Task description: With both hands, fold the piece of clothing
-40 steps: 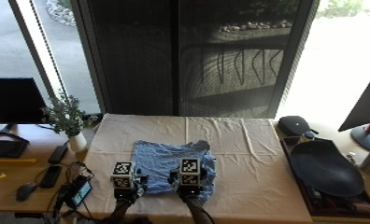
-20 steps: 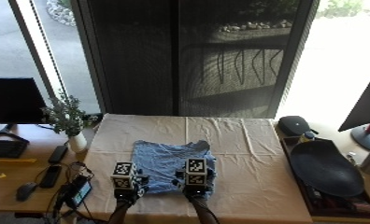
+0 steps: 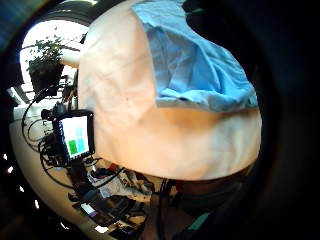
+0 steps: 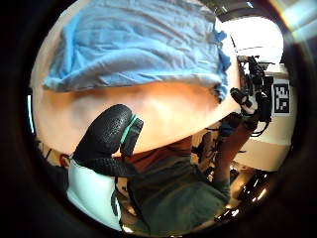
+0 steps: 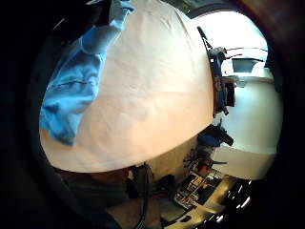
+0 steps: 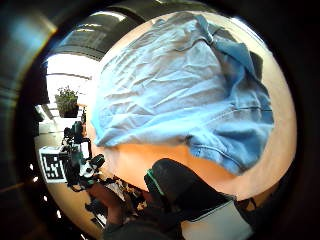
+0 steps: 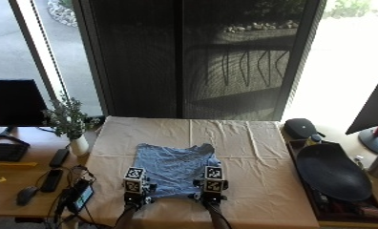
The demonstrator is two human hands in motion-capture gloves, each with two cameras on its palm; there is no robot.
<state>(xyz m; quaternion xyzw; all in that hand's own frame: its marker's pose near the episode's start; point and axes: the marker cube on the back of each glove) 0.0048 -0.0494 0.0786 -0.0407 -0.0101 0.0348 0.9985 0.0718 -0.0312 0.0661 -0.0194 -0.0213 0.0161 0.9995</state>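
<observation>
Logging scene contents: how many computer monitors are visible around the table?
2: one dark monitor on the left desk, one monitor at the right edge, partly cut off. Others may sit outside view.

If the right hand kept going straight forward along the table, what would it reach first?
Most likely the near edge of the blue garment, spread just ahead of the right hand on the cream tablecloth; whether it already touches is unclear.
</observation>
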